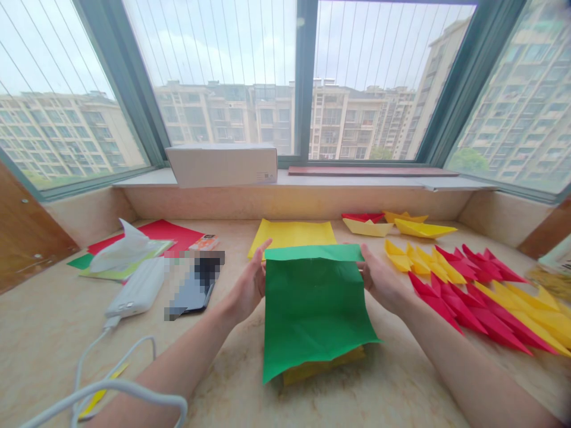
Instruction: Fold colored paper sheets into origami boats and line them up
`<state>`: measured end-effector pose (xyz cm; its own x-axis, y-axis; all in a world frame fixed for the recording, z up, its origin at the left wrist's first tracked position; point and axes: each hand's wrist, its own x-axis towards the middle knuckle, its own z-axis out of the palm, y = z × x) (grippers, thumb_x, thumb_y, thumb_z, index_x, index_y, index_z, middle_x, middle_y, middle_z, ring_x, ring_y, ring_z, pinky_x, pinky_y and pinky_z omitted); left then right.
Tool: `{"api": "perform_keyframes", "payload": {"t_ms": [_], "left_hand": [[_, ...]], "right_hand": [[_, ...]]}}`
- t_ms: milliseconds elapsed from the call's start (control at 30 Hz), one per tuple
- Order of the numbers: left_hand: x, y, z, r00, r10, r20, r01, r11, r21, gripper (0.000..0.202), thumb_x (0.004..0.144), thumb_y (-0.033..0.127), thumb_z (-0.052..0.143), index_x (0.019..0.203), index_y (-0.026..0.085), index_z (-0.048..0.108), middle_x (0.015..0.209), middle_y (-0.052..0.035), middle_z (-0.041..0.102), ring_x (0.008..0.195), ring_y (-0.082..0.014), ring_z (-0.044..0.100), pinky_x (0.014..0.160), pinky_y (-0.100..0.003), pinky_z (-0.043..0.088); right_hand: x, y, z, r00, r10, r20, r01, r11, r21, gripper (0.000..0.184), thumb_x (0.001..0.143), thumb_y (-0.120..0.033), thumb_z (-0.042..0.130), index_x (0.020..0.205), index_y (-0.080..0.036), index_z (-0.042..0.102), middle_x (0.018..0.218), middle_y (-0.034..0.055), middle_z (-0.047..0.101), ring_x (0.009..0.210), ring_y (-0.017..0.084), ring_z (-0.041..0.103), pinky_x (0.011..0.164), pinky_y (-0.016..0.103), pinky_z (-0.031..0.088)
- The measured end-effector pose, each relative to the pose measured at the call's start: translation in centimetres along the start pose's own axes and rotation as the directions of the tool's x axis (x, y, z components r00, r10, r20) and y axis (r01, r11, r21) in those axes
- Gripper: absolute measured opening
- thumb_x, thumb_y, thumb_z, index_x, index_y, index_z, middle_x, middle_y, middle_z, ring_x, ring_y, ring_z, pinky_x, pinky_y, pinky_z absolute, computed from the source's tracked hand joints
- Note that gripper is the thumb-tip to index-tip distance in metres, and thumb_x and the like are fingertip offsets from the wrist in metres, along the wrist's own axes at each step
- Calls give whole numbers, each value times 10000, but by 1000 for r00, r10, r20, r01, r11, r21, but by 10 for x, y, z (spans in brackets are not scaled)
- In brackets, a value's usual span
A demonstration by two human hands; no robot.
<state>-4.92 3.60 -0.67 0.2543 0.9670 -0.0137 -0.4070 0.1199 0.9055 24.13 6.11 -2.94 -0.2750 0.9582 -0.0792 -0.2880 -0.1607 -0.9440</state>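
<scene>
A green paper sheet [312, 303] lies in front of me on the marble sill, its far edge folded over into a narrow strip. My left hand [250, 285] grips the sheet's far left corner, fingers curled and the forefinger stretched. My right hand [379, 279] pinches the far right corner of the same sheet. A yellow sheet [321, 367] peeks out from under the green one's near edge. Another yellow sheet [292, 235] lies just beyond.
Red and yellow folded paper shapes [473, 297] spread at the right, with paper boats [392, 224] behind them. At the left lie a white power bank [136, 288] with a cable, a phone [194, 291], tissue and coloured sheets [156, 235]. A white box [223, 163] sits on the window ledge.
</scene>
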Motion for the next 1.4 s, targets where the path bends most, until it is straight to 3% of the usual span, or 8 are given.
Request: {"api": "perform_keyframes", "payload": {"t_ms": [200,333,467,633,833,1067,1267,1400], "left_hand": [[0,-6,0,1000,-5,26,1,984,179,1037,805,274,768,1551,388,57,1186,-67,697,956,-213,707,840,-347,556],[5,-8,-2,993,87,-74,-72,979,193,1051,792,241,764,1554,348,48,1151,-81,712,952,-216,710,888,-398,546],[10,-4,-6,965,195,-178,-150,960,237,888,809,317,751,1517,348,215,1218,-74,676,1026,-195,675,908,-347,518],[5,3,-5,959,247,-142,-131,825,549,582,760,413,777,1286,242,599,1190,-72,667,1088,-251,612,882,-309,484],[0,-2,1,980,196,-20,-154,825,544,744,709,341,816,1371,242,491,1084,-65,699,951,-240,655,806,-326,521],[6,-4,-3,906,419,-69,-286,723,629,214,767,374,763,829,176,708,808,-20,656,728,-159,586,649,-241,455],[8,3,-6,900,417,-130,-278,776,567,265,800,431,732,939,209,767,1065,-68,707,1062,-274,606,912,-349,475],[10,6,-9,854,482,-198,-286,751,595,289,813,457,722,989,234,774,1180,-73,694,1291,-290,499,1118,-392,331]], "right_hand": [[1,-4,1,991,-6,-134,16,997,74,586,978,-609,372,1470,-289,373,896,61,779,628,222,717,481,303,521],[-4,-7,5,987,-123,-106,122,992,-12,814,903,-555,595,1548,-380,129,1002,28,757,705,192,721,609,306,559],[-6,-2,6,978,-205,49,210,945,-250,768,763,-392,801,1443,-346,449,1102,40,727,933,223,690,813,362,555],[0,5,2,958,-288,3,251,830,-497,398,740,-435,789,1084,-239,743,790,10,725,773,231,641,746,384,525],[6,4,0,884,-451,-122,355,818,-453,307,738,-508,780,858,-228,745,845,38,736,820,225,629,773,346,471],[4,8,3,838,-521,-163,414,800,-434,309,764,-499,768,904,-231,709,679,-7,621,611,162,505,574,294,396],[3,4,5,829,-549,-109,427,746,-511,367,815,-446,730,1112,-246,656,991,48,689,806,197,612,710,326,493],[4,5,2,825,-561,-73,430,706,-563,391,874,-445,661,1215,-258,622,1242,91,644,1029,241,609,861,386,501]]}}
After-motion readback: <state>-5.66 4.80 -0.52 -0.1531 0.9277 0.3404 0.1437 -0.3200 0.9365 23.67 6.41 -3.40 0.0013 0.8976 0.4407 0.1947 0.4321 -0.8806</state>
